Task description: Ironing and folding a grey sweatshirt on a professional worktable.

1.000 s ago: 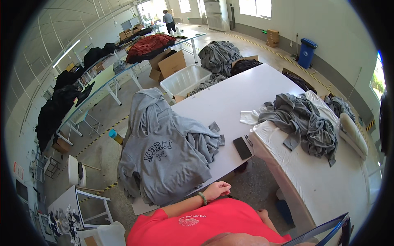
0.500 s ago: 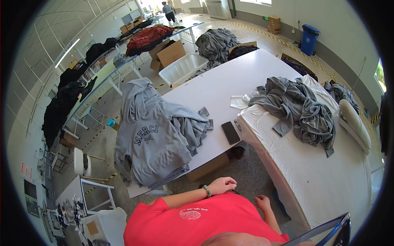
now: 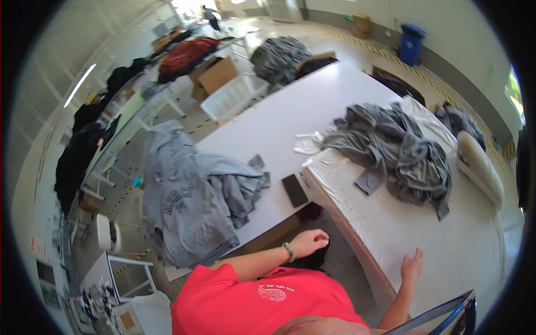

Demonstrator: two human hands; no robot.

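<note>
My left hand (image 3: 310, 243), a green bead bracelet at its wrist, is in front of my body near the table's front edge, with its fingers curled in. Nothing shows in it. Fingers apart, my right hand (image 3: 412, 264) reaches over the cloth-covered table on the right and holds nothing. Beyond it a crumpled pile of dark grey garments (image 3: 419, 159) lies on the cover. On the white table to the left is a stack of light grey hooded sweatshirts (image 3: 187, 215), the top one with dark lettering. A black phone (image 3: 294, 191) lies between the two groups of garments.
A padded pressing arm (image 3: 479, 167) stands at the right edge of the covered table. Behind the white table are a white plastic tub (image 3: 231, 100), a cardboard box (image 3: 218, 75) and heaped grey garments (image 3: 279, 58). A white stool (image 3: 106, 231) is at left; a person stands far back.
My right hand has risen from beside my body and moved right, over the covered table, its fingers opening out. My left hand has shifted slightly forward and right. The view has turned a little.
</note>
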